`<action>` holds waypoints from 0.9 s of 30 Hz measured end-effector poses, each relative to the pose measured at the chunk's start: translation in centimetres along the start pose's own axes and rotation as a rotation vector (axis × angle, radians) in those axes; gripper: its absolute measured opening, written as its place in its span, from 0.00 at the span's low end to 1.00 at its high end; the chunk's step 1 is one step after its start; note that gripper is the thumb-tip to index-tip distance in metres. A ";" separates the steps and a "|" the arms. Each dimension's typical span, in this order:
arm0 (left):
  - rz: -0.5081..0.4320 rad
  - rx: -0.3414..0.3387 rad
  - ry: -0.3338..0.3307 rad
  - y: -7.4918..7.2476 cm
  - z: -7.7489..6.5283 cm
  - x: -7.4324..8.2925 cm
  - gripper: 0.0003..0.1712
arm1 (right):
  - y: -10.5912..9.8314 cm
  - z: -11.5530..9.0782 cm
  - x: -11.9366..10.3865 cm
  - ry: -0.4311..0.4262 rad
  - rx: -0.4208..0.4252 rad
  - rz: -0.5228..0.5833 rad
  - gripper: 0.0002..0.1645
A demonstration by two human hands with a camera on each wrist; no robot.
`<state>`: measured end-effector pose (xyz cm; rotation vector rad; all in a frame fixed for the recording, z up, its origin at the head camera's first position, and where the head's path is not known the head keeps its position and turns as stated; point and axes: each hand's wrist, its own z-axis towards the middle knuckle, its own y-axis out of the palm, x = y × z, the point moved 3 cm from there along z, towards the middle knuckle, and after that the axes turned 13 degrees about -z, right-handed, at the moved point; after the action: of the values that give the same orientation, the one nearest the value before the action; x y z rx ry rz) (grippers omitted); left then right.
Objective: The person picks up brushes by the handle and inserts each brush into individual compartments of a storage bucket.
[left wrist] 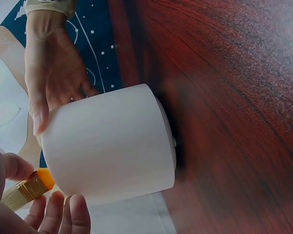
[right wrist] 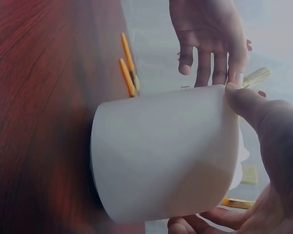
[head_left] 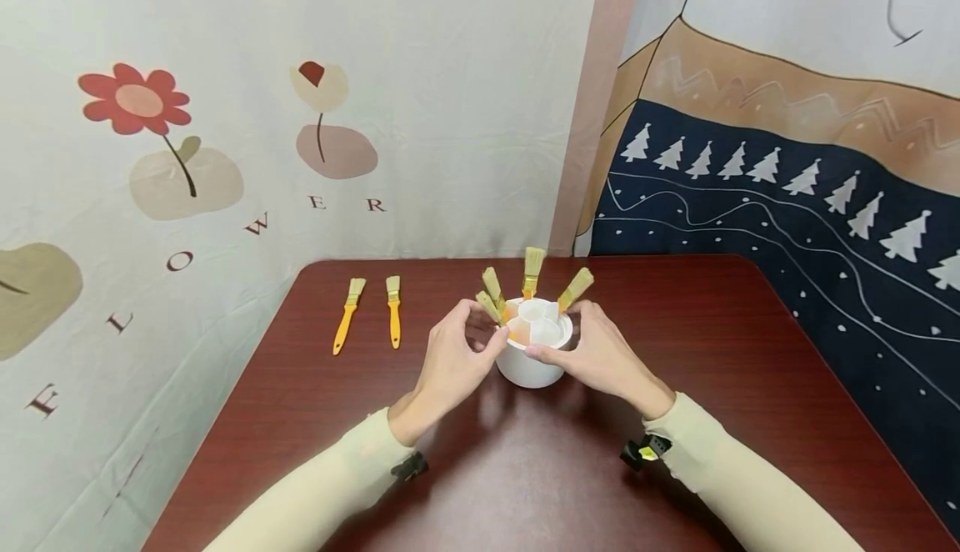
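Observation:
A round white brush holder (head_left: pixel 532 367) with inner compartments stands on the table between both hands. Several flat paintbrushes (head_left: pixel 533 266) lean in it, bristles upward, with yellow-orange handles. My left hand (head_left: pixel 457 364) grips the holder's left side, thumb at the rim and fingertips at the wall. One tilted paintbrush (left wrist: pixel 30 190) passes between that thumb and those fingers in the left wrist view. Opposite, my right hand (head_left: pixel 606 358) holds the holder, thumb on the front rim and fingers round the far side. Another paintbrush (head_left: pixel 575 288) slants out beside the right fingers.
Two more paintbrushes, one tilted (head_left: pixel 349 316) and one nearly straight (head_left: pixel 393 312), lie on the dark red wooden table (head_left: pixel 480 485) at the left. Behind the table hang a pale flower-printed cloth (head_left: pixel 465 102) and a navy tree-printed cloth (head_left: pixel 750 218).

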<state>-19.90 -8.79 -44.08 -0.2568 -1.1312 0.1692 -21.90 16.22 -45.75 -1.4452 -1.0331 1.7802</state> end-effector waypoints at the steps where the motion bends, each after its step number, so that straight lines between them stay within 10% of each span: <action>1: 0.005 -0.002 -0.003 0.0 0.0 0.0 0.14 | 0.0 0.0 0.0 0.003 0.001 0.002 0.61; 17: 0.058 -0.058 0.011 -1.5 -0.6 -0.1 0.22 | 0.6 -0.4 -0.4 0.053 0.034 0.012 0.62; 27: 0.364 -0.010 -0.082 -6.5 1.4 -4.2 0.28 | 0.6 -0.6 -0.7 0.078 0.019 0.017 0.62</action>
<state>-22.91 -15.93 -45.29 -0.4679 -1.1599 0.5000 -21.20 15.47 -45.98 -1.5041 -0.9636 1.7268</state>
